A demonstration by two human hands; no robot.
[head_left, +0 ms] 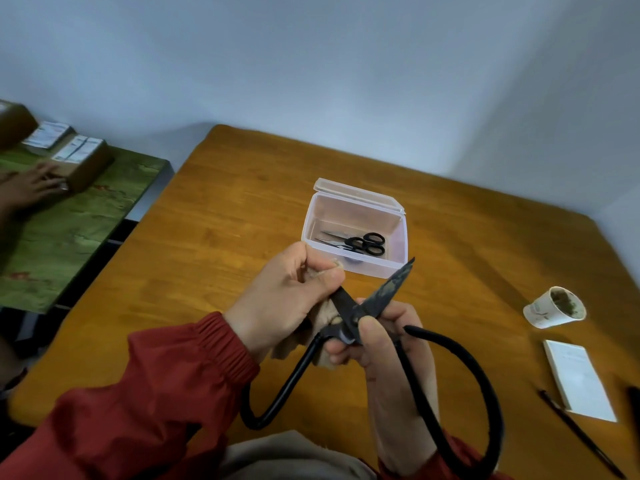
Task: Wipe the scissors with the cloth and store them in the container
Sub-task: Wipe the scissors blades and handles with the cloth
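Observation:
Large black scissors with long looped handles are held open above the wooden table. My right hand grips them at the pivot. My left hand pinches a beige cloth around the left blade, whose tip is hidden in my fingers. The right blade points up toward a clear plastic container with its lid raised. Small black-handled scissors lie inside the container.
A paper cup lies on its side at the right, near a white notepad and a black pen. On a green-topped table at the left, another person's hand rests by cardboard boxes.

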